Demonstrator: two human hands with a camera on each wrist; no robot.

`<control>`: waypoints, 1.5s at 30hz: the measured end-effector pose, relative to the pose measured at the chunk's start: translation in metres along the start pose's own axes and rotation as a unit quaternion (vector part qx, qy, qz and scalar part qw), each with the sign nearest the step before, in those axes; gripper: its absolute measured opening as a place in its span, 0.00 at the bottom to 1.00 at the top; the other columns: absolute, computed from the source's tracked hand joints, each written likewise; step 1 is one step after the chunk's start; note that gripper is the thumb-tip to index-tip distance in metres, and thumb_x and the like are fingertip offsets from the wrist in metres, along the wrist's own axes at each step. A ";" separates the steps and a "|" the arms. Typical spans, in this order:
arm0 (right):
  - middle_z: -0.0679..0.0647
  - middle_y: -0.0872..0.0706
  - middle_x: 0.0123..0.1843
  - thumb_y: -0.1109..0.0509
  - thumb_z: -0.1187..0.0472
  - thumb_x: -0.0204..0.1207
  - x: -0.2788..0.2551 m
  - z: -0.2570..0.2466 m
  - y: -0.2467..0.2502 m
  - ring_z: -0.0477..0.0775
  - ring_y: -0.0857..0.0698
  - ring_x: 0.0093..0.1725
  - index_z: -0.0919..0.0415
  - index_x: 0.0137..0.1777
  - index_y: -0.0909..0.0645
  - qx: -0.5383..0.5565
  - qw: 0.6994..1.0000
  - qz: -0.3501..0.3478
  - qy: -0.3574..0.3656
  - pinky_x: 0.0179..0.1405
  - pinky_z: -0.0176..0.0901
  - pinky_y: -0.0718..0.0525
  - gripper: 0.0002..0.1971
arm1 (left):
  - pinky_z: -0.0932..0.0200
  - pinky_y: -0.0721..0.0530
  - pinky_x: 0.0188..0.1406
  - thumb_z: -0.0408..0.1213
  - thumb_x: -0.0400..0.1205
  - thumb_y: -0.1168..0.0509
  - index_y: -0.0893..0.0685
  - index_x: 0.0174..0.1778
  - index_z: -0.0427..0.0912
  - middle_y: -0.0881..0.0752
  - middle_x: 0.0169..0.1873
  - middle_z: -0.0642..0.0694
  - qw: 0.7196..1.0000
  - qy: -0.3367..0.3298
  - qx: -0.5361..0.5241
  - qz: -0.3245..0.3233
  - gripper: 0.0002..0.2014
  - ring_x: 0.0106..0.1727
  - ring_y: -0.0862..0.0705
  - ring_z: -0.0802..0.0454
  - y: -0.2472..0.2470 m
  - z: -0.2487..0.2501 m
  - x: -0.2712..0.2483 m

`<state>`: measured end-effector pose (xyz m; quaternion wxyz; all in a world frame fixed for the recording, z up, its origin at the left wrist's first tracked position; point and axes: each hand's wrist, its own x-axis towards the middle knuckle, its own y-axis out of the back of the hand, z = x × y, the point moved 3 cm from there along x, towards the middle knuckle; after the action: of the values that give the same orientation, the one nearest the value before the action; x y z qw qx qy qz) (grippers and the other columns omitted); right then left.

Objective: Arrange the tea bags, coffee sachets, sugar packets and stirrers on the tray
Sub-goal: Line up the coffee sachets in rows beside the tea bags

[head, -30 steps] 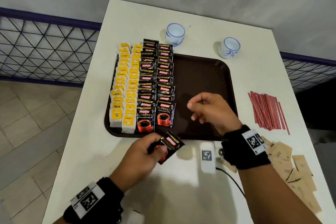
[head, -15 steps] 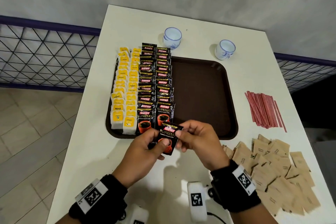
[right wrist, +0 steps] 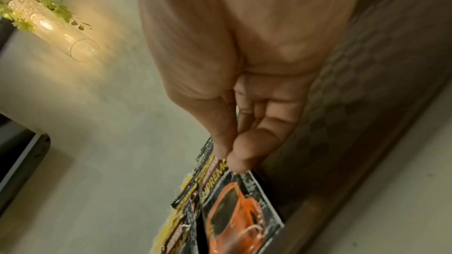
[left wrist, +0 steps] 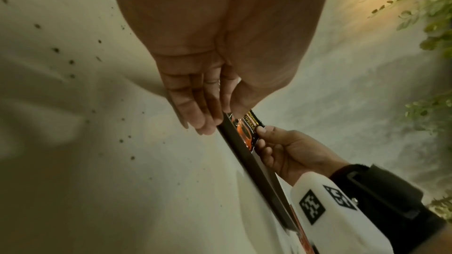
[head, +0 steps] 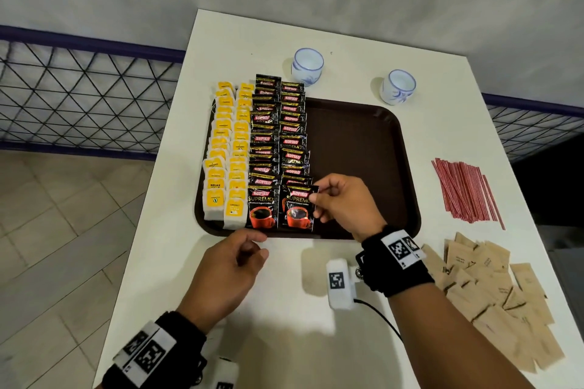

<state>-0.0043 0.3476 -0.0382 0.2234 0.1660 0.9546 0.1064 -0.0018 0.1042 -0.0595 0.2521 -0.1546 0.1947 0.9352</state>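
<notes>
A brown tray (head: 363, 151) carries two columns of yellow tea bags (head: 226, 148) and two columns of black coffee sachets (head: 278, 136). My right hand (head: 316, 197) pinches one coffee sachet (head: 298, 208) by its right edge, at the near end of the second coffee column. In the right wrist view the thumb and fingertips (right wrist: 232, 159) grip that sachet (right wrist: 239, 210) at its top. My left hand (head: 252, 245) holds nothing and its relaxed fingers (left wrist: 195, 115) touch the tray's front rim (left wrist: 244, 157). Red stirrers (head: 464, 193) and brown sugar packets (head: 493, 294) lie on the table right of the tray.
Two white and blue cups (head: 307, 66) (head: 398, 86) stand behind the tray. The tray's right half (head: 363, 167) is bare. A metal mesh railing (head: 79, 98) runs along the left of the white table (head: 284, 309).
The coffee sachet passed from my left hand to my right, which carried it onto the tray's second coffee column. My left hand let go and moved to the tray's front rim.
</notes>
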 end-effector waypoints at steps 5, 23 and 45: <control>0.54 0.16 0.31 0.25 0.72 0.77 0.005 0.004 -0.006 0.50 0.15 0.26 0.60 0.50 0.16 -0.042 0.999 0.007 0.012 0.21 0.39 0.19 0.08 | 0.63 0.16 0.50 0.40 0.82 0.28 0.17 0.55 0.62 0.11 0.40 0.57 0.999 -0.019 0.037 0.004 0.11 0.46 0.12 0.58 0.000 0.002 -0.002; 0.57 0.15 0.38 0.21 0.64 0.75 0.004 0.009 -0.013 0.48 0.13 0.26 0.50 0.47 0.28 -0.081 0.995 0.050 0.021 0.23 0.37 0.20 0.16 | 0.74 0.19 0.44 0.38 0.81 0.26 0.15 0.49 0.58 0.11 0.41 0.63 0.997 -0.033 0.069 0.001 0.09 0.46 0.13 0.62 0.000 0.004 -0.002; 0.58 0.14 0.40 0.23 0.58 0.78 -0.030 0.005 0.015 0.47 0.13 0.27 0.54 0.52 0.17 -0.084 0.995 0.059 -0.018 0.24 0.32 0.23 0.07 | 0.65 0.16 0.51 0.38 0.80 0.26 0.14 0.48 0.58 0.09 0.43 0.60 0.996 -0.017 0.090 -0.017 0.08 0.48 0.12 0.64 -0.006 0.009 -0.003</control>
<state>0.0277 0.3514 -0.0270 0.2468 0.2045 0.9267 0.1960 0.0023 0.1113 -0.0523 0.2844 -0.1184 0.2708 0.9120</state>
